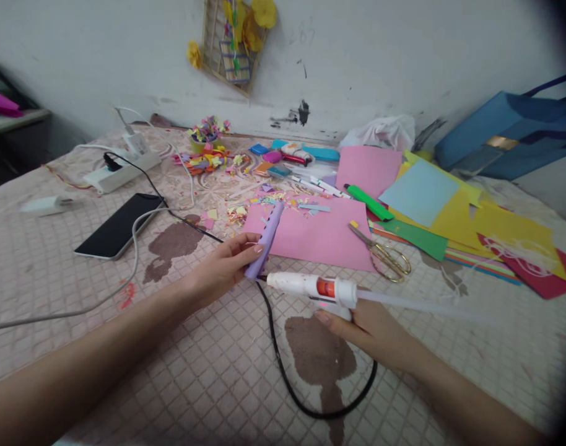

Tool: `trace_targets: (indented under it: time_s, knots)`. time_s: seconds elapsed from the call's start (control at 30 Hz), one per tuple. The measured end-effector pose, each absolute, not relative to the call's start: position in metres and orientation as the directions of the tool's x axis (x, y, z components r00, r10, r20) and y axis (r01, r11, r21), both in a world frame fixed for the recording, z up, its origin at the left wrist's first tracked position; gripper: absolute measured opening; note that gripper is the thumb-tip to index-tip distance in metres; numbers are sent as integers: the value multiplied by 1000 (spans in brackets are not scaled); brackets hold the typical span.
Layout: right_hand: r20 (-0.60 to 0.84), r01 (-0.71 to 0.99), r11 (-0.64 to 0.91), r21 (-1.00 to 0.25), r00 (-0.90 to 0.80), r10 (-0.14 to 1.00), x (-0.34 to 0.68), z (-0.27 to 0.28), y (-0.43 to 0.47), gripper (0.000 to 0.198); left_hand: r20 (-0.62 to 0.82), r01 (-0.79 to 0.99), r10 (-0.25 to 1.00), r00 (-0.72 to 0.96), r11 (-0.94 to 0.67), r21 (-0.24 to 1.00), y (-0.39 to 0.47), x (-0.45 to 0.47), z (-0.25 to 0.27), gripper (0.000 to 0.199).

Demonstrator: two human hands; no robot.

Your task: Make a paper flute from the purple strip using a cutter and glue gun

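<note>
left grip pinching one purple strip, both ends extending past that grip, right grip clasping one glue gun, nozzle pointing at the strip, one pair of scissors lying beyond

I seem to be in a home — a quilted cover beneath my left grip, a power strip farther left, a handmade-looking hanging on the marked wall beyond.
</note>
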State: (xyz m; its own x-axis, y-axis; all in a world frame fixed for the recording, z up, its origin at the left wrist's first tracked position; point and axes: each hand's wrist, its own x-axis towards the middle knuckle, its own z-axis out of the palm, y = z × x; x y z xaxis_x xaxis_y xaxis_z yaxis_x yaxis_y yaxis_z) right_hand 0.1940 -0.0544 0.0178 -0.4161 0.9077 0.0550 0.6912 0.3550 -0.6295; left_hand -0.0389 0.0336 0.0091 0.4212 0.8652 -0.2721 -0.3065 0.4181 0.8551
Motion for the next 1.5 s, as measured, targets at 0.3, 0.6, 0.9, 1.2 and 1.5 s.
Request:
trace_targets:
  time_s: [0.3, 0.6, 0.9, 1.2, 1.5]
  knots:
    - [26, 685, 233, -690, -298, 954, 196, 13, -48, 32, -281, -296, 843, 458, 443, 846, 32, -39, 9, 28]
    - [174, 689, 266, -674, -201, 964, 200, 9, -43, 25, -275, -246, 826, 492, 435, 866, 31, -41, 2, 25]
    - [160, 675, 262, -690, -210, 964, 199, 10, -45, 25, -273, -251, 829, 488, 433, 866, 31, -41, 2, 23]
    - [37, 673, 272, -688, -341, 939, 196, 13, -53, 25, -251, -317, 843, 477, 431, 845, 35, -41, 4, 28]
    - [23, 709, 339, -618, -415, 910, 196, 14, -56, 30, -271, -332, 864, 425, 427, 841, 36, -41, 3, 29]
